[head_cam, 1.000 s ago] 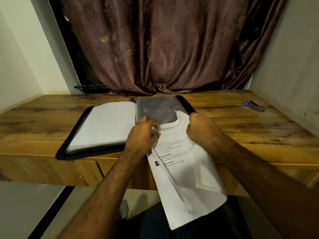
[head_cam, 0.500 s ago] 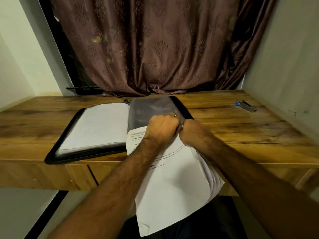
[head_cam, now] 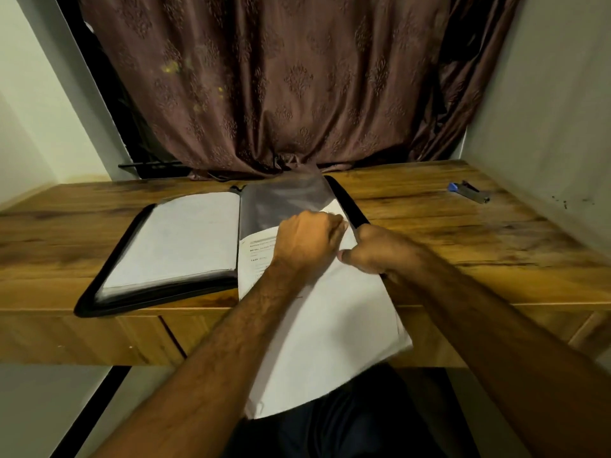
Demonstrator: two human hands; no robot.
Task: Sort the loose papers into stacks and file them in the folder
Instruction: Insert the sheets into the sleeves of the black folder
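- Black-edged folder [head_cam: 114,285] lies open on the wooden desk [head_cam: 463,246], its near edge overhanging the desk front a little.
- Left side of the folder: a clear sleeve with a white sheet [head_cam: 178,239] inside, flat.
- Right side: a greyish transparent sleeve [head_cam: 284,200], its far corner lifted off the folder.
- Stack of white papers [head_cam: 324,352] runs from the right-hand sleeve toward the person, hanging past the desk edge over the lap. Printed lines show on the top sheet near the folder spine; text too blurred to read.
- Whether the top of the stack is already inside the sleeve or only lying on it: cannot tell.
- Left hand [head_cam: 309,241], fingers curled, gripping the papers at the upper end of the stack.
- Right hand [head_cam: 377,247] just beside it, almost touching; thumb presses onto the top sheet, the other fingers curled round the stack's right edge.
- Small blue-and-metal object [head_cam: 469,192], perhaps a stapler, sits far right on the desk, well apart from the folder.
- Brown patterned curtain [head_cam: 281,84] hangs behind the desk, its hem bunched on the back edge.
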